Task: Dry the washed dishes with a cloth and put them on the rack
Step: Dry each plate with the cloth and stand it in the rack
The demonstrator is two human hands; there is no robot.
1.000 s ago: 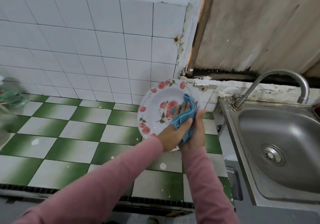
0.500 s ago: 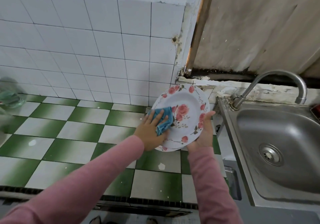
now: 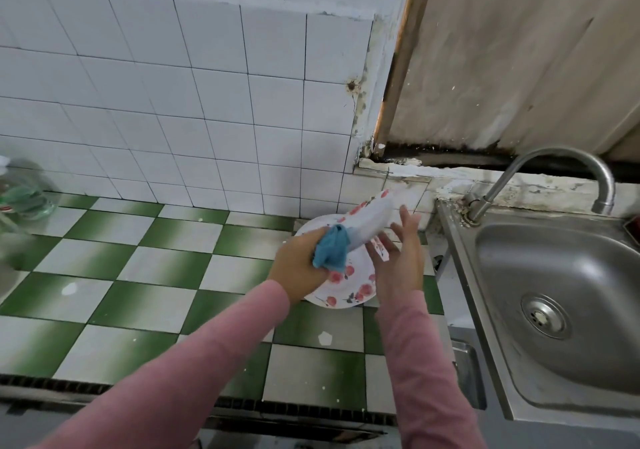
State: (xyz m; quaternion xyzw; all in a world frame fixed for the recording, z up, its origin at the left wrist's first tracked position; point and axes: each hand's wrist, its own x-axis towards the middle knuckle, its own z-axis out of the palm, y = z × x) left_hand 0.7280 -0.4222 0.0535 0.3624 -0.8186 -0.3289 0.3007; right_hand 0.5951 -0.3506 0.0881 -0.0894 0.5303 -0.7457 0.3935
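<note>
— Where's the plate at your end?
— The plate (image 3: 372, 221) is up off the counter (image 3: 173, 275), tipped steeply, with its far rim toward the tiled wall. Motion smears it, so I read only a white face with red flowers along the rim. I can't tell from here whether it's wet or dry.
— What's holding it?
— My left hand (image 3: 299, 268) grips the blue cloth (image 3: 330, 251), bunched against the plate's near edge, and seems to pinch the plate through it. My right hand (image 3: 398, 261) is wide, fingers straight and spread, just beside the plate's lower side. I can't make out whether it touches.
— So which step is this?
— I'd say mid-drying, with the plate being turned to get at its other face. Next the right hand has to take the rim firmly so the left is free to wipe. Held by one hand through cloth, the plate could slip.
— Anything under it?
— A second plate (image 3: 346, 291) with the same rose pattern lies flat on the green-and-white counter right below, partly hidden by both hands. A drop would land on it.
— And the rack?
— Not in view. To the right are the steel sink (image 3: 554, 275) and tap (image 3: 554, 168), and far left a blurred green bottle (image 3: 20, 192), so I'll have to look round before putting anything away
</note>
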